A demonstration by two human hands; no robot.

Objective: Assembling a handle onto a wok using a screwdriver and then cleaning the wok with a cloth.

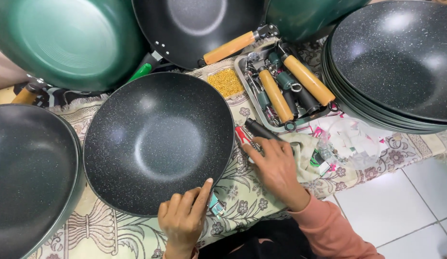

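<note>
A dark speckled wok (156, 144) without a handle lies open side up on a patterned cloth (113, 230). My left hand (185, 218) rests on its near rim, thumb and fingers on the edge. My right hand (276, 165) lies on the cloth just right of the wok, fingers over a black handle piece (260, 129) and a red-handled tool (242, 135). A metal tray (242, 72) beyond holds wooden handles (307, 79) and metal fittings.
A stack of speckled woks (396, 62) stands at the right, another wok (26, 177) at the left, green wok backs (65, 41) at the top. A pile of small gold parts (226, 82) and a clear bag (350, 144) lie near the tray. White floor tiles (401, 206) are at lower right.
</note>
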